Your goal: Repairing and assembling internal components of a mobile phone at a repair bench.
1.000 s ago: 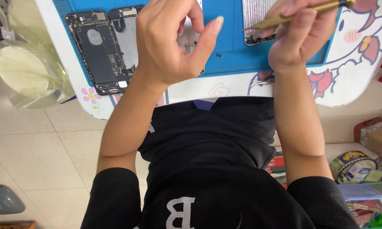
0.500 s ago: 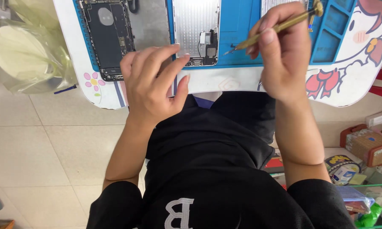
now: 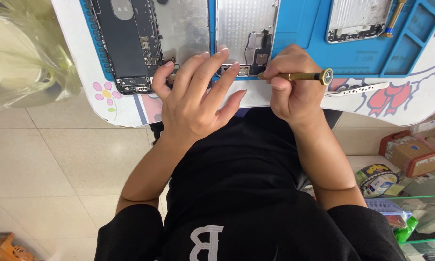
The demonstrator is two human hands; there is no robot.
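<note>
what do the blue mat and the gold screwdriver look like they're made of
Blue mat: probably silicone or rubber, matte, with moulded compartments. Gold screwdriver in the right hand: likely metal, with a brassy sheen and a machined end cap.

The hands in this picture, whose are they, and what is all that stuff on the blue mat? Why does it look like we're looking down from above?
The picture comes from a camera worn on a person's head, so you look down over their black shirt at their own two hands. In front of them is a small white table with cartoon drawings, and on it lies a blue work mat. On the mat are taken-apart phones: an opened phone body showing its dark insides, a silver screen back plate beside it, and another silver phone shell farther right. The left hand rests its fingertips on the lower edge of the phone parts, steadying them. The right hand holds a gold screwdriver, its tip pointing at the bottom of the silver plate.
</note>
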